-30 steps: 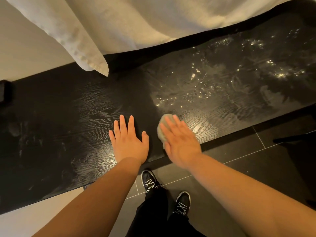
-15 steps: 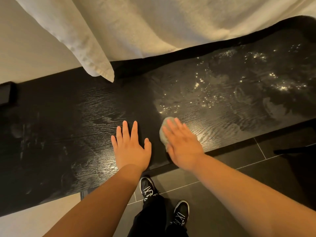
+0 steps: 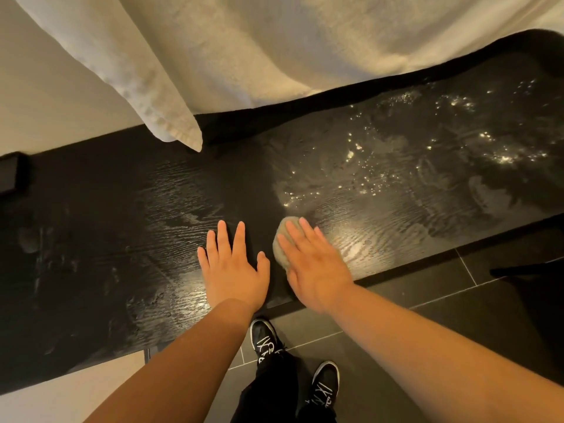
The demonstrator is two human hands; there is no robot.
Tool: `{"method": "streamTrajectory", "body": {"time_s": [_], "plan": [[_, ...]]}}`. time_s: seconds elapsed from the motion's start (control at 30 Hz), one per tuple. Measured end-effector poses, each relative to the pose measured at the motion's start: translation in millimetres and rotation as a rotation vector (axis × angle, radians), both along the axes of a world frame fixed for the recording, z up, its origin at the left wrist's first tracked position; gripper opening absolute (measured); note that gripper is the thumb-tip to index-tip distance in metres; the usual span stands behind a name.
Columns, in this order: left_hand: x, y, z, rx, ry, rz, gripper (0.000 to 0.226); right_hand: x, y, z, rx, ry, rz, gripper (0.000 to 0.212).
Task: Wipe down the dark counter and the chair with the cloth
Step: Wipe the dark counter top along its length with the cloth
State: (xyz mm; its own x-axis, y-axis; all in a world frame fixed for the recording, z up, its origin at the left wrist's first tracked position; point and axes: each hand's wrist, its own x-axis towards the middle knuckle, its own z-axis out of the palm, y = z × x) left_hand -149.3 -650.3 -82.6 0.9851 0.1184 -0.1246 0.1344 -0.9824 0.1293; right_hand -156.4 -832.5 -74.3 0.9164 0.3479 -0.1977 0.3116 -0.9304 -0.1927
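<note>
The dark wood-grain counter (image 3: 122,239) runs across the view, wet with shining droplets on its right half. A small grey-green cloth (image 3: 282,242) lies near the front edge, mostly covered by my right hand (image 3: 314,264), which presses flat on it with straight fingers. My left hand (image 3: 233,267) rests flat on the counter just left of the cloth, fingers spread. A dark chair part (image 3: 531,273) shows at the right edge, below the counter.
A cream curtain (image 3: 274,50) hangs over the counter's back edge, one corner dangling above the left middle. A small black object (image 3: 12,175) sits at the far left. Grey floor tiles (image 3: 427,288) and my black shoes (image 3: 265,340) lie below the front edge.
The view has drifted slightly, so counter and hands sit lower in the frame. Both hands keep their flat pose, the right one still on the cloth.
</note>
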Motion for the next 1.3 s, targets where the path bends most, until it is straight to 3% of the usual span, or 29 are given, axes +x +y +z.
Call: {"method": "streamTrajectory", "body": {"time_s": [0.1, 0.33, 0.53, 0.6, 0.77, 0.83, 1.0, 1.13, 1.3], "plan": [[-0.1, 1.3, -0.4, 0.004, 0.006, -0.004, 0.077, 15.5, -24.5, -6.4, 0.050, -0.027, 0.158, 0.068], [-0.2, 0.9, -3.1, 0.005, -0.005, -0.004, 0.076, 54.7, -52.6, -0.6, 0.032, -0.047, -0.265, 0.067], [0.3, 0.2, -3.7, 0.011, -0.002, -0.012, 0.077, 19.3, -20.1, -5.6, 0.028, -0.031, 0.132, 0.067], [0.3, 0.8, -4.3, 0.011, -0.001, -0.011, 0.077, 35.7, -33.2, -8.1, 0.042, -0.050, 0.164, 0.067], [-0.1, -0.6, -2.2, -0.003, -0.007, -0.001, 0.077, 83.8, -60.0, -6.2, 0.022, -0.053, -0.270, 0.065], [0.4, -0.3, -2.3, 0.000, -0.008, -0.003, 0.077, 79.8, -54.4, -3.7, 0.032, -0.080, -0.340, 0.063], [0.7, -0.1, -3.3, 0.002, -0.009, 0.000, 0.076, 29.9, -15.4, -4.6, 0.050, -0.069, 0.013, 0.063], [1.5, -0.6, -2.7, 0.005, -0.005, 0.000, 0.076, 56.3, -28.9, -4.6, 0.062, -0.066, 0.152, 0.065], [-0.2, -0.6, -2.5, 0.001, 0.006, 0.003, 0.076, 92.1, -29.8, -2.1, 0.047, -0.051, -0.173, 0.059]]}}
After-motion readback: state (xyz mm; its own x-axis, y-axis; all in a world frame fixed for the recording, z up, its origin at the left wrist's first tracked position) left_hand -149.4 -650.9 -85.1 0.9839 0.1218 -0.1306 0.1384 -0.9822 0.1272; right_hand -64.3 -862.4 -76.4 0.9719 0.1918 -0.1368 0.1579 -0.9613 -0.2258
